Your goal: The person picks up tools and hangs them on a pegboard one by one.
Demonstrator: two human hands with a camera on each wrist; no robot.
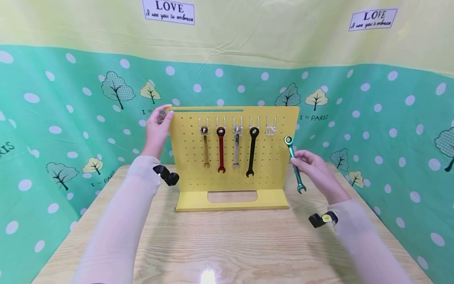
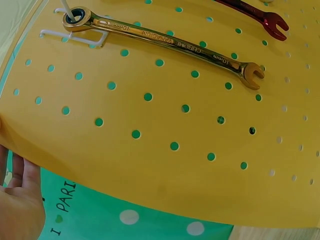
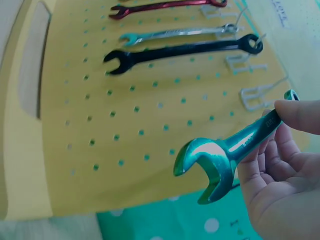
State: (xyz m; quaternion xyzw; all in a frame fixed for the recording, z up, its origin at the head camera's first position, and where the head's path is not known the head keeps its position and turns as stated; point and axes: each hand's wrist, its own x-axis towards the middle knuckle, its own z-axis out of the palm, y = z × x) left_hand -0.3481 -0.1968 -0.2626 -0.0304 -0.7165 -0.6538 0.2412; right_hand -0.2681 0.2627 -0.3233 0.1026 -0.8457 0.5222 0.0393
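My right hand (image 1: 312, 169) pinches a green combination wrench (image 1: 297, 173) by its shaft, ring end up, just right of the yellow pegboard (image 1: 188, 173). In the right wrist view the wrench's open jaw faces the camera. With my left hand (image 1: 157, 132) I grip the board's upper left edge, thumb in front and fingers behind. On white hooks hang a gold wrench (image 1: 206, 150), a red wrench (image 1: 221, 152), a silver wrench (image 1: 236, 148) and a black wrench (image 1: 252, 152). The rightmost hook (image 1: 271, 128) carries no wrench.
The pegboard stands upright on its yellow base (image 1: 191, 204), which rests on a light wooden table (image 1: 213, 240). A green dotted curtain (image 1: 220, 86) surrounds the table at the back and sides.
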